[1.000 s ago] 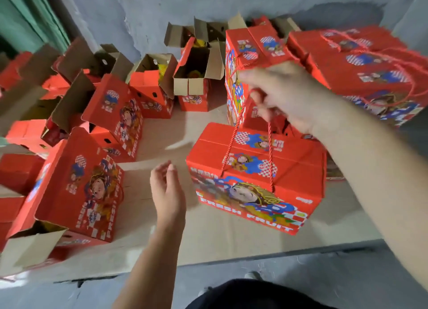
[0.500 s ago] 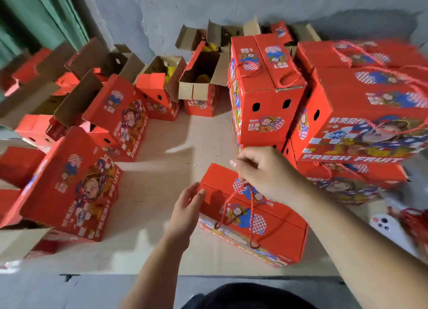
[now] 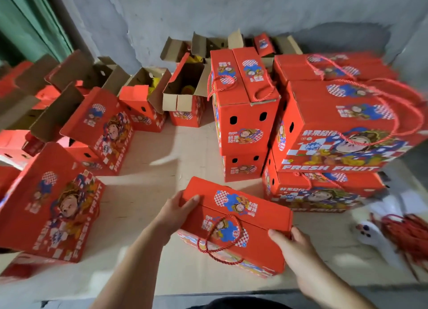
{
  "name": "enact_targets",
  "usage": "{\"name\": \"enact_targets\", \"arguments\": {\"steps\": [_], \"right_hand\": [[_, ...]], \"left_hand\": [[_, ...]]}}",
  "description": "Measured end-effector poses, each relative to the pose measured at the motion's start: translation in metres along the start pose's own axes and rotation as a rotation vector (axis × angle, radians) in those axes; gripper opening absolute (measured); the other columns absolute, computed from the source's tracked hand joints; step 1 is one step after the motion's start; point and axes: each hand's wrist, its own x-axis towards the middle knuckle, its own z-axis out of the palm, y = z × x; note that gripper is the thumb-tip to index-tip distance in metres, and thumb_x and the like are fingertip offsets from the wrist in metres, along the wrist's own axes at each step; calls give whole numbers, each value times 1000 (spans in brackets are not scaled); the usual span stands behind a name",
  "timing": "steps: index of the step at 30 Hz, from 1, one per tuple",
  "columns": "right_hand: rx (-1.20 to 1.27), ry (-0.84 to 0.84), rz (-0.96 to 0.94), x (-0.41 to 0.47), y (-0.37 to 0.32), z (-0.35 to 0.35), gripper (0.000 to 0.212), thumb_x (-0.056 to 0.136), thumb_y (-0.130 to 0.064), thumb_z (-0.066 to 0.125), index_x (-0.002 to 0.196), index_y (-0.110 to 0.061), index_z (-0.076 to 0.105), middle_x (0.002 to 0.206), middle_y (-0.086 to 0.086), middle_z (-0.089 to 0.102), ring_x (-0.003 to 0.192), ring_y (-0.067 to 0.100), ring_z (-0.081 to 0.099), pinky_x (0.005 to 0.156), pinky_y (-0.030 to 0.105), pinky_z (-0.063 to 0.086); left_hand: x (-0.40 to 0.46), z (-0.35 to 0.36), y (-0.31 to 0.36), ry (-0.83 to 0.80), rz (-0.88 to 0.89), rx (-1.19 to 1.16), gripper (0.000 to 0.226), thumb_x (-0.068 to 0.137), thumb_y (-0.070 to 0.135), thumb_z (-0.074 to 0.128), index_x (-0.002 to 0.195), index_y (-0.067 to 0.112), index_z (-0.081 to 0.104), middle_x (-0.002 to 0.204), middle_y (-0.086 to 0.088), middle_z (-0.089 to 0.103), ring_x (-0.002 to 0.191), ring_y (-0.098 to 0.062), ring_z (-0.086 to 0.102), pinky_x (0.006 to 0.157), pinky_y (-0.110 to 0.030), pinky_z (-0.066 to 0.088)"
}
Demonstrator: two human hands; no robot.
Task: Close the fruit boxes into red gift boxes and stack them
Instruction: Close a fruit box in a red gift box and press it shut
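Head view: a closed red gift box (image 3: 236,225) lies flat near the front edge of the pale surface (image 3: 148,192), about midway along it, with its red cord handle (image 3: 220,239) looped loose across the lid. The left hand (image 3: 176,213) holds the box's left end, thumb on top and fingers wrapped under the edge. The right hand (image 3: 294,250) holds the near right corner, thumb pressed on the lid; its other fingers are hidden behind the box. Toward the right edge stand stacks of closed gift boxes (image 3: 243,114), the nearest stack two high, with a wider printed one (image 3: 342,128) beside it. Along the left edge and back edge sit open boxes (image 3: 183,95) with their flaps up. A bundle of red cords (image 3: 407,234) lies by the front right corner.
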Motion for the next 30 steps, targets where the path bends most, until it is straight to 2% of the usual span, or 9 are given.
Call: {"name": "enact_targets", "arguments": {"steps": [4, 9, 12, 16, 21, 24, 26, 28, 30], "right_hand": [[13, -16, 23, -2, -20, -1, 23, 92, -24, 74, 108, -13, 63, 112, 13, 71, 101, 32, 70, 97, 53, 55], [111, -80, -26, -19, -50, 7, 23, 93, -30, 73, 112, -24, 61, 116, 7, 70, 103, 27, 70, 87, 46, 56], [195, -135, -61, -28, -57, 18, 22, 95, -26, 72, 115, -25, 63, 111, 1, 76, 107, 23, 69, 101, 50, 51], [391, -167, -48, -35, -65, 48, 17, 97, -15, 69, 113, -22, 67, 96, 2, 80, 91, 25, 72, 82, 42, 53], [537, -168, -68, -11, -72, 68, 22, 99, -12, 66, 120, -18, 68, 110, 12, 78, 98, 29, 74, 88, 48, 56], [415, -73, -79, 15, -86, 66, 18, 99, -17, 67, 117, -15, 68, 117, 13, 76, 102, 29, 72, 102, 50, 53], [214, -30, -158, 31, -92, 63, 31, 97, -23, 71, 126, -18, 64, 127, 7, 70, 107, 25, 69, 100, 46, 54], [-81, 20, -260, 39, -88, 63, 55, 95, -30, 72, 147, -28, 51, 138, 2, 57, 116, 23, 62, 99, 44, 54], [-385, 61, -347, 42, -75, 67, 72, 92, -40, 72, 156, -35, 40, 152, 3, 39, 136, 26, 46, 111, 48, 45]], "left_hand": [[-10, -4, -15, 22, 28, -131, 41, 88, 48, 76, 118, 20, 72, 100, 3, 81, 91, -16, 78, 72, -24, 59], [-19, -29, -17, 31, 66, -238, 45, 81, 51, 83, 113, 20, 76, 106, -5, 80, 98, -23, 77, 87, -39, 61], [-17, -52, -1, 21, 177, -258, 46, 76, 30, 74, 122, 24, 75, 117, -6, 78, 104, -20, 73, 96, -38, 56], [19, -86, 37, -1, 239, -68, 62, 80, 12, 69, 141, 22, 63, 125, -9, 73, 112, -26, 70, 103, -41, 54], [48, -103, 55, -49, 210, 121, 66, 95, 8, 69, 154, 26, 47, 131, -7, 68, 111, -23, 71, 100, -44, 57], [38, -87, 43, -75, 199, 132, 80, 81, 14, 81, 152, 16, 45, 137, -21, 61, 122, -36, 64, 107, -54, 52], [28, -71, 25, -145, 227, 78, 100, 60, 21, 86, 149, 8, 42, 137, -29, 57, 126, -42, 58, 109, -60, 47], [22, -50, 2, -206, 264, 125, 122, 61, 11, 91, 160, 11, 20, 144, -26, 48, 128, -38, 54, 113, -57, 45], [15, -35, -16, -133, 218, 246, 136, 72, 8, 91, 164, 31, -7, 145, -11, 34, 126, -26, 48, 113, -48, 44]]}}
